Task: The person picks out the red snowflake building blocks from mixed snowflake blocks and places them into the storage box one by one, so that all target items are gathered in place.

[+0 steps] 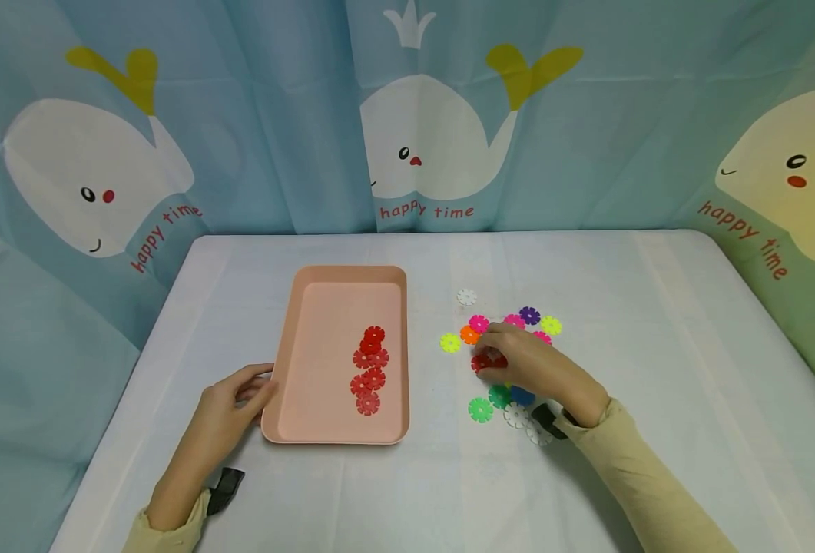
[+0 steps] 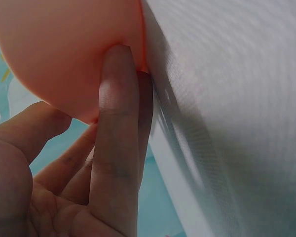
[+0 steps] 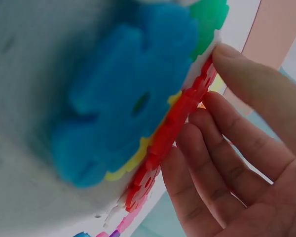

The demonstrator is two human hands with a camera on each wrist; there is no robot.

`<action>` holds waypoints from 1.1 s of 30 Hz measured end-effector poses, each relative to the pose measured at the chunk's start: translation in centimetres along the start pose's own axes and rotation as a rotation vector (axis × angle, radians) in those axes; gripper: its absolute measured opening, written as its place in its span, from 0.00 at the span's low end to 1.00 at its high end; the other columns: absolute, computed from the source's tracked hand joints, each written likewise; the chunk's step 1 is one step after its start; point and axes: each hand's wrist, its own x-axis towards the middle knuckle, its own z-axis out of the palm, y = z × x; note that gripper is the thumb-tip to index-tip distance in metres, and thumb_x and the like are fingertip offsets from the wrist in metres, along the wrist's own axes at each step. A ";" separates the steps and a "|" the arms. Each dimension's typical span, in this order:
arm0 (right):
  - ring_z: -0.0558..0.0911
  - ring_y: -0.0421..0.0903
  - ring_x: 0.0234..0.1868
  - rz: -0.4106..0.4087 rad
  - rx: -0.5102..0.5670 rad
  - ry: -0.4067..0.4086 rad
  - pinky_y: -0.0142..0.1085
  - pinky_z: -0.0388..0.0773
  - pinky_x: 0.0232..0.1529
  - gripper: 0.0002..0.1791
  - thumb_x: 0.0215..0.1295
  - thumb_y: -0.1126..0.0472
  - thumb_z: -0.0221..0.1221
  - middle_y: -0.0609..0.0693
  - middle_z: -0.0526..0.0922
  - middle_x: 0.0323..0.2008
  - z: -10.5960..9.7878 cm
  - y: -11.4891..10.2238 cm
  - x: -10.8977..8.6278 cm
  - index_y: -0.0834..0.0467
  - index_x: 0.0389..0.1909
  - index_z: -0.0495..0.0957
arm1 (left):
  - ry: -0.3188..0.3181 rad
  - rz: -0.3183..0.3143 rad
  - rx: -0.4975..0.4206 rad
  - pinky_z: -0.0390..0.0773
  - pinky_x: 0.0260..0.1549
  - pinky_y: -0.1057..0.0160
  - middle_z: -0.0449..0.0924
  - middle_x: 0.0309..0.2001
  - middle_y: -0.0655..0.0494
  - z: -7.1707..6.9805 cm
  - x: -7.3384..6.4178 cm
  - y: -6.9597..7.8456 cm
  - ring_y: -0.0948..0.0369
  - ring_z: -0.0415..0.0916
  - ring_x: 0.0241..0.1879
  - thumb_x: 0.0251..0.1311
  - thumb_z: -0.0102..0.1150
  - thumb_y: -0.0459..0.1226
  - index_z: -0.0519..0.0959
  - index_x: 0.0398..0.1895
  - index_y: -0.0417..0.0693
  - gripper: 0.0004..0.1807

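Note:
My left hand (image 1: 230, 399) holds the left rim of a pink tray (image 1: 324, 307). In the left wrist view, its fingers (image 2: 116, 98) press against the tray's outer wall. Inside the tray, several red snowflake discs (image 1: 368, 403) with notched edges lie in a column toward the right side. Over a loose pile of coloured discs right of the tray, my right hand (image 1: 528, 361) has its thumb and fingertips on red snowflake discs (image 3: 170, 126). Part of these is hidden under the hand in the head view. Close by lies a blue disc (image 3: 133, 98).
Around the right hand lie green (image 1: 480, 410), yellow (image 1: 451, 342), orange (image 1: 470, 335), purple (image 1: 529, 316), pink and white discs. One white disc (image 1: 466, 297) lies apart at the back. A whale-print curtain (image 1: 255, 153) hangs behind the white table (image 1: 656, 322).

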 end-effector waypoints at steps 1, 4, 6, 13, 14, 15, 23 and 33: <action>0.77 0.47 0.44 0.004 0.001 -0.001 0.40 0.83 0.44 0.15 0.55 0.64 0.73 0.51 0.81 0.42 0.0 0.0 0.0 0.62 0.43 0.84 | -0.001 0.000 -0.001 0.81 0.37 0.69 0.84 0.49 0.46 0.0 0.0 0.0 0.51 0.83 0.49 0.72 0.56 0.44 0.76 0.63 0.43 0.22; 0.77 0.47 0.43 0.005 -0.002 0.003 0.39 0.83 0.43 0.14 0.55 0.65 0.73 0.51 0.81 0.41 0.0 -0.1 0.1 0.62 0.42 0.84 | 0.002 0.002 -0.003 0.81 0.39 0.66 0.84 0.49 0.46 0.0 0.0 0.1 0.51 0.83 0.49 0.72 0.56 0.44 0.76 0.63 0.42 0.23; 0.77 0.47 0.42 0.002 0.004 0.004 0.39 0.83 0.42 0.14 0.54 0.66 0.73 0.51 0.81 0.40 0.0 0.0 0.2 0.62 0.42 0.83 | 0.002 0.003 -0.002 0.82 0.39 0.65 0.84 0.49 0.46 0.0 0.0 0.1 0.51 0.83 0.49 0.72 0.56 0.45 0.76 0.63 0.42 0.23; 0.77 0.43 0.36 0.032 0.125 -0.031 0.35 0.81 0.39 0.12 0.56 0.67 0.72 0.49 0.80 0.34 -0.2 0.2 0.6 0.62 0.39 0.81 | 0.003 0.001 0.005 0.82 0.40 0.63 0.84 0.48 0.46 -0.1 0.0 0.1 0.50 0.83 0.50 0.72 0.56 0.44 0.76 0.63 0.42 0.23; 0.77 0.43 0.35 0.042 0.145 -0.034 0.34 0.80 0.38 0.12 0.56 0.67 0.72 0.49 0.80 0.34 -0.3 0.3 0.6 0.62 0.39 0.81 | 0.005 0.003 0.006 0.82 0.40 0.63 0.85 0.48 0.46 -0.1 0.0 0.1 0.50 0.83 0.50 0.72 0.56 0.44 0.76 0.63 0.42 0.22; 0.77 0.42 0.35 0.048 0.158 -0.035 0.33 0.80 0.38 0.12 0.56 0.67 0.72 0.48 0.79 0.33 -0.3 0.3 0.7 0.62 0.39 0.81 | 0.006 0.005 0.007 0.82 0.40 0.63 0.85 0.48 0.46 -0.1 0.0 0.1 0.49 0.83 0.50 0.72 0.56 0.44 0.76 0.63 0.42 0.22; 0.77 0.43 0.35 0.008 0.117 -0.001 0.33 0.80 0.37 0.14 0.52 0.66 0.74 0.48 0.78 0.33 -0.2 0.5 0.7 0.60 0.38 0.80 | 0.001 -0.009 -0.011 0.81 0.37 0.68 0.84 0.49 0.46 -0.1 0.0 0.2 0.51 0.83 0.49 0.72 0.56 0.44 0.76 0.63 0.43 0.22; 0.81 0.39 0.30 0.019 0.211 -0.035 0.29 0.81 0.35 0.09 0.56 0.69 0.71 0.46 0.83 0.30 -0.4 0.2 0.9 0.60 0.35 0.81 | -0.003 -0.017 -0.010 0.81 0.39 0.68 0.84 0.49 0.48 0.0 0.0 0.1 0.52 0.83 0.49 0.71 0.56 0.46 0.76 0.64 0.44 0.23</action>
